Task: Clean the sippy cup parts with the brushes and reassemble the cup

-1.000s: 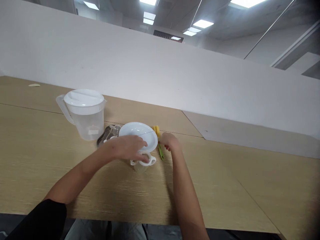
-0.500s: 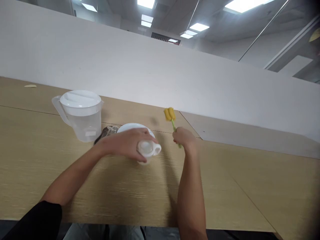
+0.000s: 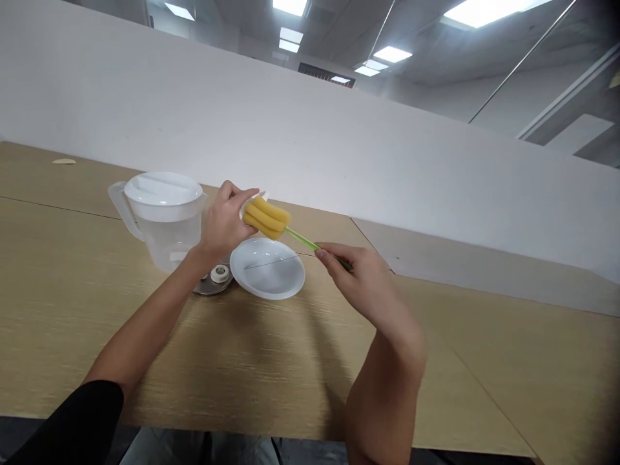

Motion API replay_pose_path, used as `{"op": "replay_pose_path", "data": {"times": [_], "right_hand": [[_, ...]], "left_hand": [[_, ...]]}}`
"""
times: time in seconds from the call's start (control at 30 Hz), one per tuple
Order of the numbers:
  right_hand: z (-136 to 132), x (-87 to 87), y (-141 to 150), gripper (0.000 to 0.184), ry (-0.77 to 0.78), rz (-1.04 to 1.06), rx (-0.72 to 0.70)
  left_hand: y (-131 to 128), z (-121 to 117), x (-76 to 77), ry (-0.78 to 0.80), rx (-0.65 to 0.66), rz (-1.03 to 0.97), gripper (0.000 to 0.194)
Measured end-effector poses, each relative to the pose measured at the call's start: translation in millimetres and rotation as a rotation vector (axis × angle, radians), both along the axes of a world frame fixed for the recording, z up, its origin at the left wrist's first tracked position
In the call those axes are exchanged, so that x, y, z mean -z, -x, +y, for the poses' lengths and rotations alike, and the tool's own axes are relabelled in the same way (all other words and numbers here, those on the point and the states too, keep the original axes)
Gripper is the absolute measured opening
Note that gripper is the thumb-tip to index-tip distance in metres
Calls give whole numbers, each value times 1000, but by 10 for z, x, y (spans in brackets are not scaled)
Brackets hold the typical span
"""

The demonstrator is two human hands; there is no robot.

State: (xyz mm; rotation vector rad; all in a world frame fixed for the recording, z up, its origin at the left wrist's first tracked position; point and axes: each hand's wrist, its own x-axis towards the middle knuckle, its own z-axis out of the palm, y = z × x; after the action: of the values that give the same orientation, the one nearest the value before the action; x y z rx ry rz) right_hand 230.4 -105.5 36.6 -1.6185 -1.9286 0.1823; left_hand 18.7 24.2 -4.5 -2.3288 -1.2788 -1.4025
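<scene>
While right-hand fingers (image 3: 334,255) pinched yellow sponge bottle brush (image 3: 266,218) by green stem (image 3: 303,239), left-hand fingers (image 3: 230,192) gripped white cup (image 3: 254,203) on sponge, above white plate (image 3: 267,268).

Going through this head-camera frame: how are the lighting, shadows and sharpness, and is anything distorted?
Head view: ceiling light panels light the scene brightly, the right forearm throws a soft shadow on the wooden tabletop, the wide-angle frame sits tilted, the right corners darken, and the yellow sponge brush looks fairly sharp.

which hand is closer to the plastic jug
Left. The left hand, holding a white plastic piece, sits just beside the plastic jug; the right hand, gripping the sponge bottle brush, is farther away, past the white plate.
</scene>
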Motion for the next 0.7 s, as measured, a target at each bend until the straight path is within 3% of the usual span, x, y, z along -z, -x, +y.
{"op": "replay_pose_path", "data": {"times": [0.1,0.2,0.4,0.6,0.7], "right_hand": [[44,37,27,33,4,-85,60],[138,101,108,30,14,-147,95],[316,201,244,31,20,-213,117],[78,94,56,34,-4,-182,63],[-35,37,-148,32,-2,-200,115]], "left_hand": [[-64,0,86,-243,-13,157,39],[-209,-62,176,-333,-39,318,37],[-374,-108,251,-247,28,385,42],[-185,71,227,-163,-47,307,43],[-114,135,237,-143,-43,394,43]]}}
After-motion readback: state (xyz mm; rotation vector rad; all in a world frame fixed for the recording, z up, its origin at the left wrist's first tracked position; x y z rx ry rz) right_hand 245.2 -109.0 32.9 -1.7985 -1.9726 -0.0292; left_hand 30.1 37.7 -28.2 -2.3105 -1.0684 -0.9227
